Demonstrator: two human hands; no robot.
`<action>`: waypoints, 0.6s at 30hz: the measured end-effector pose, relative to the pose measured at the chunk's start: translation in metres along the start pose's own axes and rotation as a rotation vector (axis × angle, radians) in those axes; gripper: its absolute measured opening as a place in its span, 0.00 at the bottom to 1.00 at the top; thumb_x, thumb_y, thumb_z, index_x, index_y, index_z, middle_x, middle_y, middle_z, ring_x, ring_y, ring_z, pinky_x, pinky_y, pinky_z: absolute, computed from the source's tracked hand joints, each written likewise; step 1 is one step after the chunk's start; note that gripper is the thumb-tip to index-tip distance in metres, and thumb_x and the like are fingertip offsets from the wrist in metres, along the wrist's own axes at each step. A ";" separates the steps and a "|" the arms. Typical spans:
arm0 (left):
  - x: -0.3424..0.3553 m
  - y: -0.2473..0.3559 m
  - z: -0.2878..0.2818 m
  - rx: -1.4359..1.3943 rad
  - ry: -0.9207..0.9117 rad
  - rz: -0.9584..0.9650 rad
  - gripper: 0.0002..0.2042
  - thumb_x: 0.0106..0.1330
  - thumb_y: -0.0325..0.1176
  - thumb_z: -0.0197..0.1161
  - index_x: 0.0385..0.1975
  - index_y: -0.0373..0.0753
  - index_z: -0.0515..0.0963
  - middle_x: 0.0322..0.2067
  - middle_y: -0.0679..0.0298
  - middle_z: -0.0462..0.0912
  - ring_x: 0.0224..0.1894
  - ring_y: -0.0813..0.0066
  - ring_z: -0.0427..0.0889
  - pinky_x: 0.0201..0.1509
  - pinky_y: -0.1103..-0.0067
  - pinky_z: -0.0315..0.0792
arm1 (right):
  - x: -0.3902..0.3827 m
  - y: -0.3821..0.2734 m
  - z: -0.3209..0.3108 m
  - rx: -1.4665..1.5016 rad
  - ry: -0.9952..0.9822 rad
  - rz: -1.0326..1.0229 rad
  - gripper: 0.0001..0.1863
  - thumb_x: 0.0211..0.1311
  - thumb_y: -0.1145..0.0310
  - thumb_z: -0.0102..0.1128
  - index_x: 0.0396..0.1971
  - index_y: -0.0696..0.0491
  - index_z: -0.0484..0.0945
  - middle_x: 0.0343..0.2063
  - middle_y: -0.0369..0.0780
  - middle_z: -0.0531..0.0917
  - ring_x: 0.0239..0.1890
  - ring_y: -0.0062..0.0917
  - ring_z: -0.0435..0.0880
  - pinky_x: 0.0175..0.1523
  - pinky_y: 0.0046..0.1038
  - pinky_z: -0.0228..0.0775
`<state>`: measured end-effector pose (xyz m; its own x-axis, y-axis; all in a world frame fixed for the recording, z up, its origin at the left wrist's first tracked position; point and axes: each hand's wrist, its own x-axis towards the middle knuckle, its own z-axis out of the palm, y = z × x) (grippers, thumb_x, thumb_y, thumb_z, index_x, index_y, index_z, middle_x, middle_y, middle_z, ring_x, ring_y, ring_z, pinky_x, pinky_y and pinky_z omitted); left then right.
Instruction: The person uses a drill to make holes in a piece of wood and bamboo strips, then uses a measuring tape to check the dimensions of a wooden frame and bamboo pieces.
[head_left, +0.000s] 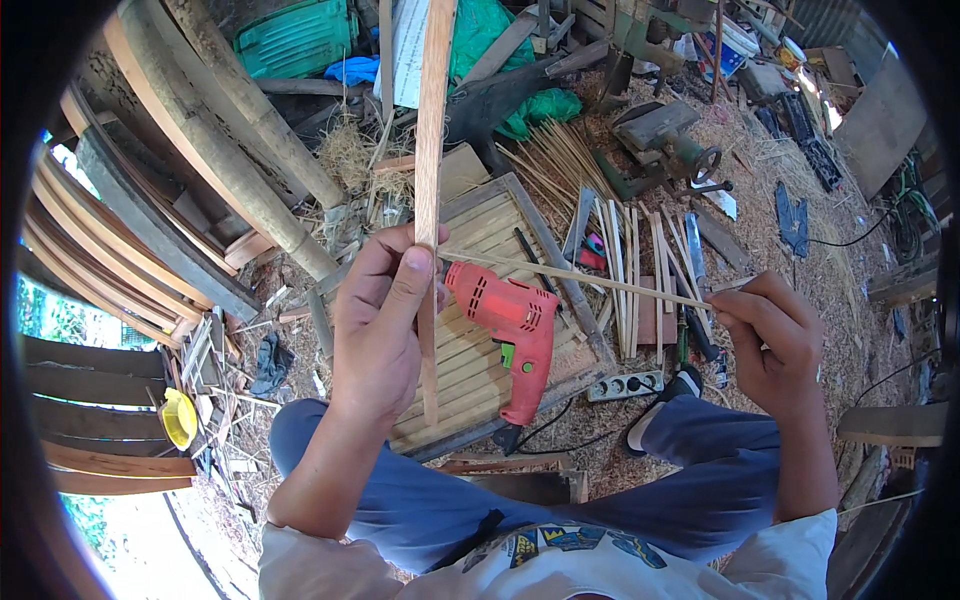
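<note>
Red drill (530,345), landmark: front end obscured by the left hand (385,320); whether a bit is fitted cannot be told. Wooden strip (430,130), left of drill: upper end cut off by the top edge. Thin stick (580,275), above drill: right tip covered by the fingers of the right hand (770,340); contact of its left end with the strip unclear. Pink object (592,257), right of and above drill: partly hidden, kind indeterminate. Metal machine (630,45), farther above right of drill: top cropped. Shirt (330,570), below drill: cropped by the bottom edge. Ground (150,540), far lower left of drill: overexposed, detail lost.
</note>
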<state>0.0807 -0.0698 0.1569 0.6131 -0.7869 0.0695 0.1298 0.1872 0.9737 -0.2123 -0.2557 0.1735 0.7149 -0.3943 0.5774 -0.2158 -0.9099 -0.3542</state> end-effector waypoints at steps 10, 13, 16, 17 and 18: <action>-0.001 -0.004 -0.001 0.048 -0.028 -0.010 0.14 0.82 0.39 0.59 0.56 0.36 0.78 0.40 0.70 0.78 0.39 0.85 0.74 0.47 0.81 0.71 | -0.003 0.006 0.004 0.087 -0.047 0.109 0.08 0.58 0.84 0.67 0.37 0.58 0.85 0.29 0.42 0.81 0.27 0.34 0.82 0.31 0.33 0.71; -0.002 -0.005 0.001 0.051 -0.034 -0.009 0.14 0.82 0.40 0.59 0.56 0.37 0.78 0.41 0.69 0.79 0.37 0.85 0.75 0.44 0.83 0.72 | -0.004 0.007 0.004 0.033 0.021 0.056 0.09 0.58 0.85 0.67 0.39 0.59 0.86 0.32 0.43 0.82 0.30 0.35 0.84 0.33 0.33 0.75; -0.002 -0.002 0.002 0.055 -0.017 -0.024 0.14 0.82 0.40 0.60 0.56 0.36 0.78 0.40 0.70 0.79 0.34 0.85 0.75 0.40 0.84 0.72 | -0.005 0.003 0.004 -0.003 0.018 0.072 0.11 0.57 0.85 0.68 0.39 0.59 0.86 0.33 0.43 0.84 0.32 0.36 0.86 0.36 0.34 0.77; -0.003 -0.001 0.003 0.066 -0.020 -0.040 0.15 0.82 0.40 0.60 0.56 0.36 0.78 0.39 0.71 0.79 0.34 0.86 0.75 0.40 0.85 0.72 | -0.006 0.003 0.003 -0.044 0.031 0.043 0.11 0.56 0.85 0.68 0.40 0.59 0.86 0.34 0.43 0.84 0.33 0.36 0.86 0.36 0.34 0.77; -0.003 -0.001 0.003 0.077 -0.023 -0.056 0.15 0.81 0.41 0.60 0.57 0.36 0.79 0.39 0.71 0.79 0.34 0.87 0.75 0.39 0.85 0.72 | -0.007 0.003 0.003 -0.086 0.043 0.013 0.12 0.55 0.85 0.68 0.40 0.58 0.86 0.34 0.43 0.83 0.33 0.36 0.86 0.36 0.34 0.77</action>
<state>0.0764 -0.0696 0.1567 0.5883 -0.8084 0.0189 0.1023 0.0976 0.9900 -0.2155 -0.2555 0.1663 0.6825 -0.4099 0.6052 -0.2825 -0.9116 -0.2987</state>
